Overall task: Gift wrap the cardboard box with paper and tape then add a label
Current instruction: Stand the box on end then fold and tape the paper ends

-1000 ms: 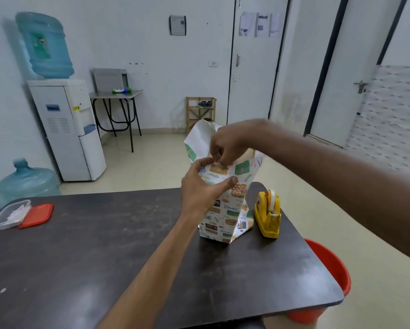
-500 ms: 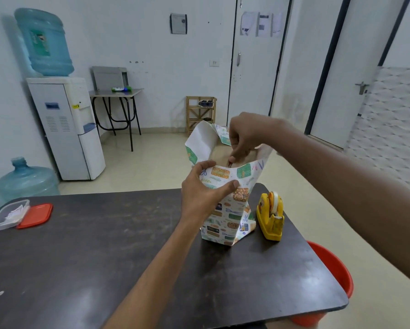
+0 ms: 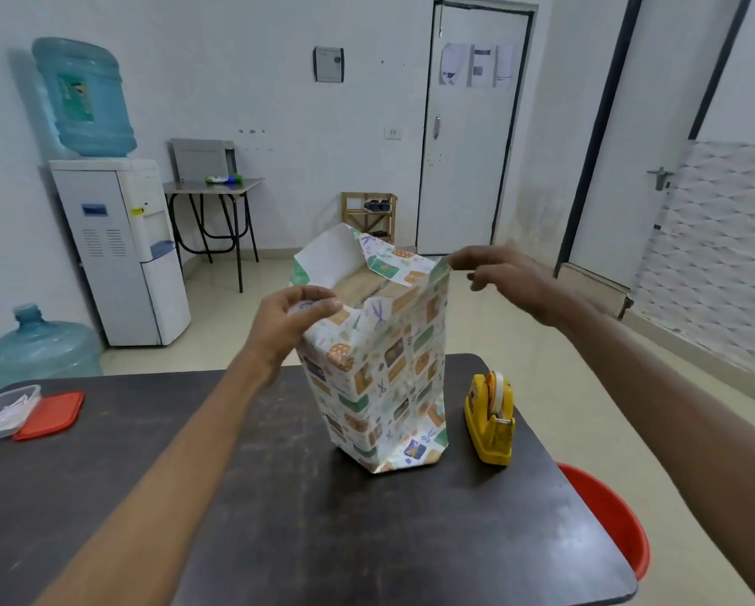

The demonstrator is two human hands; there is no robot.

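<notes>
The cardboard box (image 3: 369,287) stands upright on the dark table (image 3: 279,518), wrapped in patterned gift paper (image 3: 384,387) whose top end stands open, so the brown box top shows inside. My left hand (image 3: 288,325) grips the near left flap of the paper at the box's top corner. My right hand (image 3: 498,277) pinches the upper right edge of the paper and holds it out to the right. A yellow tape dispenser (image 3: 491,417) with a roll of tape sits on the table just right of the box.
A clear plastic container (image 3: 2,413) and its red lid (image 3: 50,415) lie at the table's left edge. A red bin (image 3: 607,513) stands on the floor by the right corner. A water dispenser (image 3: 117,247) and bottle (image 3: 34,347) stand behind.
My right hand left the middle of the open top and moved right, drawing the right edge of the paper outward. My left hand kept its grip on the left flap.
</notes>
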